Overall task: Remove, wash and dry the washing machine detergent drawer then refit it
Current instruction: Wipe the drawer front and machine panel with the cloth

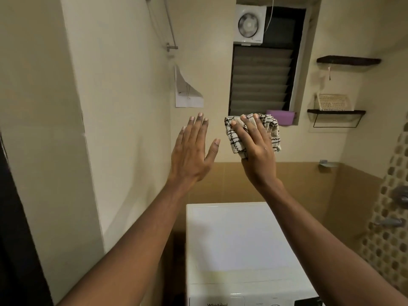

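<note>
Both of my arms are raised in front of me, above the white washing machine. My left hand is held up flat with its fingers spread and nothing in it. My right hand grips a bunched cream cloth with black line pattern, held up at the same height. The machine's top is bare, and only the upper strip of its front panel shows at the bottom edge. The detergent drawer is not visible.
A cream wall stands close on the left. Behind the machine is a louvred window with an exhaust fan and a purple box on the sill. Dark wall shelves with a wicker basket and taps are on the right.
</note>
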